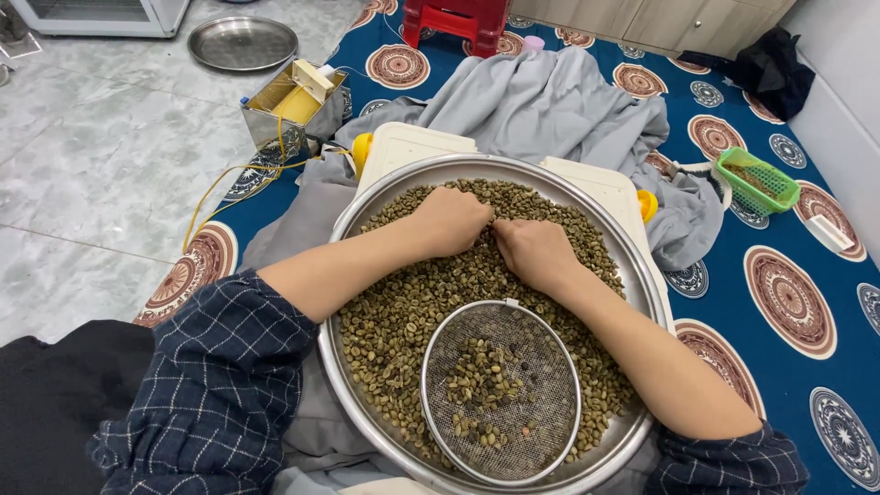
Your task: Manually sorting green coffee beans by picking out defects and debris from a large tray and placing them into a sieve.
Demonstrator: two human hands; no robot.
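A wide steel tray (359,209) sits in front of me, covered with greenish-brown coffee beans (394,312). My left hand (449,220) and my right hand (534,252) rest knuckles-up on the beans near the tray's middle, fingers curled down into the pile and almost touching each other. Whether either hand grips beans is hidden under the fingers. A round wire-mesh sieve (541,412) lies on the beans at the near side, with a small scatter of beans in it.
The tray rests on white plastic boxes (408,147) over a grey cloth (550,101) on a blue patterned mat (797,302). A green basket (756,181) is at right, a metal tin with yellow cord (291,105) and a round steel plate (242,42) at left.
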